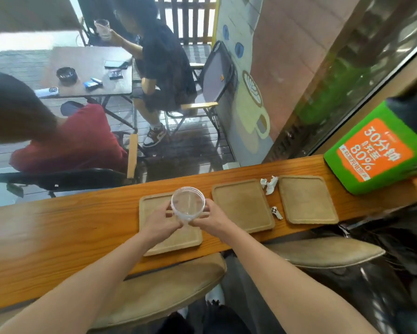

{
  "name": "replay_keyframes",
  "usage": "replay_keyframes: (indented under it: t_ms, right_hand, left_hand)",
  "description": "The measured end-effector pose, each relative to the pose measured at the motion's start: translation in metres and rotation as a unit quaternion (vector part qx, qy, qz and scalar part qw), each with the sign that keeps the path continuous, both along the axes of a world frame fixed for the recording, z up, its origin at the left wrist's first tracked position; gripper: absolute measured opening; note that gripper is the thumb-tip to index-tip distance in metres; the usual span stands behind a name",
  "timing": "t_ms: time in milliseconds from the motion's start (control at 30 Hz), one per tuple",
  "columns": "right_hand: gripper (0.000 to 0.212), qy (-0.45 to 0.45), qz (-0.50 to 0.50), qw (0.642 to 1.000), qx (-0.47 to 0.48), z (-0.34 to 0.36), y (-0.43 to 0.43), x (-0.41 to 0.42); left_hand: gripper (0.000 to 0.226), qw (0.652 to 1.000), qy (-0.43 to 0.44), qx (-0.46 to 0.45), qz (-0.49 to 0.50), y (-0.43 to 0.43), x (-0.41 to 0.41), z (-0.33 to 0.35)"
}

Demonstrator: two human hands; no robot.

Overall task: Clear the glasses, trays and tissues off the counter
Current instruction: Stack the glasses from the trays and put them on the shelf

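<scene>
A clear empty glass (187, 203) is held above the left wooden tray (152, 208), gripped from both sides by my left hand (160, 219) and my right hand (211, 216). Two more wooden trays lie on the orange wooden counter (58, 232): the middle tray (242, 204) and the right tray (307, 198). A crumpled white tissue (270, 184) lies between those two trays near the far edge. A smaller tissue scrap (276, 212) with dark marks sits nearer the front edge.
A green and orange box (376, 150) stands at the counter's right end. Two cushioned stools (159, 292) (323, 251) sit under the front edge. Beyond the window, two people sit at an outdoor table (89, 71).
</scene>
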State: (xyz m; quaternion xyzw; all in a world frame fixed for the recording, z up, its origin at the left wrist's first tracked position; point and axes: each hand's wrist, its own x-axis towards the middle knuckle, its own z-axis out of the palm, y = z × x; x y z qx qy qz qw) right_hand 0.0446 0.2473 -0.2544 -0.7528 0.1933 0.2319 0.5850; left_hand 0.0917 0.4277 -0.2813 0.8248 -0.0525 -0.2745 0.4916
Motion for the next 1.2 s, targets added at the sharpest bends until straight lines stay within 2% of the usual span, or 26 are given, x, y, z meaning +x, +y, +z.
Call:
replay_keyframes:
  t_ms: [167,333,433,667,767,833,1000,1100,1200]
  right_hand:
    - [0.073,-0.049,-0.114,0.992,0.015,0.054,-0.034,-0.028]
    - [0.061,-0.107,-0.233,0.966,-0.03,0.1,-0.09,-0.077]
    - [0.067,-0.138,-0.303,0.941,-0.063,0.124,-0.127,-0.12]
    - [0.057,-0.189,-0.447,0.87,-0.091,0.159,-0.205,-0.24]
    - [0.062,-0.207,-0.502,0.834,-0.093,0.162,-0.255,-0.324]
    - [0.062,-0.2,-0.514,0.828,-0.1,0.163,-0.267,-0.343]
    - [0.062,-0.211,-0.58,0.779,-0.111,0.163,-0.328,-0.445]
    - [0.05,-0.217,-0.599,0.766,-0.086,0.162,-0.356,-0.487]
    - [0.049,-0.214,-0.601,0.766,-0.079,0.162,-0.382,-0.51]
  left_hand:
    - [0.048,0.989,-0.012,-0.084,-0.119,-0.042,0.01,0.052]
    - [0.056,0.967,-0.062,-0.136,-0.208,-0.125,-0.009,0.092]
    - [0.058,0.947,-0.084,-0.164,-0.263,-0.179,-0.036,0.114]
    - [0.061,0.906,-0.111,-0.204,-0.353,-0.299,-0.129,0.155]
    - [0.063,0.875,-0.134,-0.21,-0.414,-0.364,-0.206,0.174]
    - [0.065,0.872,-0.142,-0.207,-0.42,-0.381,-0.222,0.175]
    - [0.062,0.844,-0.148,-0.212,-0.47,-0.457,-0.32,0.176]
    - [0.065,0.836,-0.139,-0.212,-0.487,-0.493,-0.36,0.174]
    - [0.066,0.833,-0.14,-0.205,-0.494,-0.521,-0.379,0.171]
